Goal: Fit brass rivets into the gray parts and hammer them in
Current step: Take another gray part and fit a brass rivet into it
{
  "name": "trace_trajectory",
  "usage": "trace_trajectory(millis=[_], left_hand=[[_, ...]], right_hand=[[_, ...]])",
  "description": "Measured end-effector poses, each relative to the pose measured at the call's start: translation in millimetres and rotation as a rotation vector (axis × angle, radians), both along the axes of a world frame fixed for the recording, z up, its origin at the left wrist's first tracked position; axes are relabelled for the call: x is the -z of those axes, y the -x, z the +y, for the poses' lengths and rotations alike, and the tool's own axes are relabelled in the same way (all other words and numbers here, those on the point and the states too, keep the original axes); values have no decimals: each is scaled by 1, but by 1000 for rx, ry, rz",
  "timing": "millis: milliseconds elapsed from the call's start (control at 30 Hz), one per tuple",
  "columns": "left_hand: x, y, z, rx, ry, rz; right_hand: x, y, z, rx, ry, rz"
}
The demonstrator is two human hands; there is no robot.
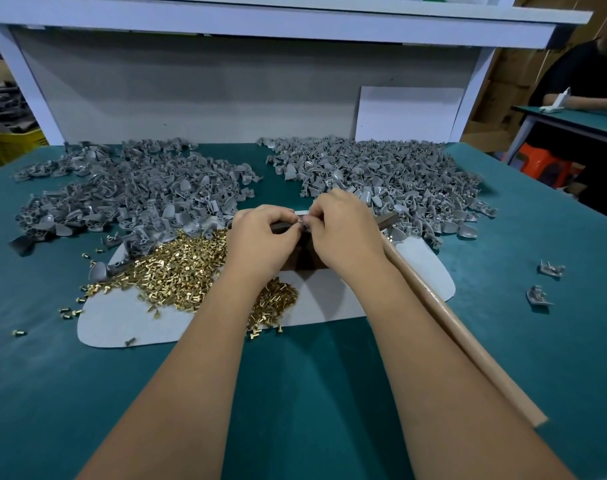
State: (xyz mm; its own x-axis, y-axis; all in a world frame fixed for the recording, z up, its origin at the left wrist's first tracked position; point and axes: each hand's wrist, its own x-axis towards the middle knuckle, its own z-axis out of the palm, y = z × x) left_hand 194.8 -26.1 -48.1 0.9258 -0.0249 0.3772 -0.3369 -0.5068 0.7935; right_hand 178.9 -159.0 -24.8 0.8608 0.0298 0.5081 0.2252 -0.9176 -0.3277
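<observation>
My left hand [260, 237] and my right hand [343, 230] meet over a dark block [307, 261] on the white pad [347, 299]. Their fingertips pinch a small gray part [301, 223] between them; whether a rivet is in it stays hidden. A heap of brass rivets [177, 265] lies on the pad under my left forearm. A large pile of gray parts [122, 192] fills the left back of the table, and a second pile of gray parts [392, 181] fills the right back. A hammer with a wooden handle [468, 344] lies beside my right forearm, its head [387, 220] behind my right hand.
The table has a green mat [295, 393]. Two gray parts [544, 282] lie apart at the right. Loose rivets [66, 311] are scattered left of the pad. A white board [406, 112] leans at the back. Another person [586, 81] sits at a bench far right.
</observation>
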Motion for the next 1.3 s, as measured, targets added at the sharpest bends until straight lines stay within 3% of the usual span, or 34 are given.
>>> trace_trajectory(millis=[267, 933, 1300], left_hand=[[-1, 0, 4, 26, 73, 20], [-3, 0, 3, 8, -14, -28], [-9, 8, 0, -94, -97, 16]], right_hand=[[2, -2, 2, -4, -161, 31], [3, -4, 6, 34, -161, -39], [-2, -2, 2, -108, -191, 30]])
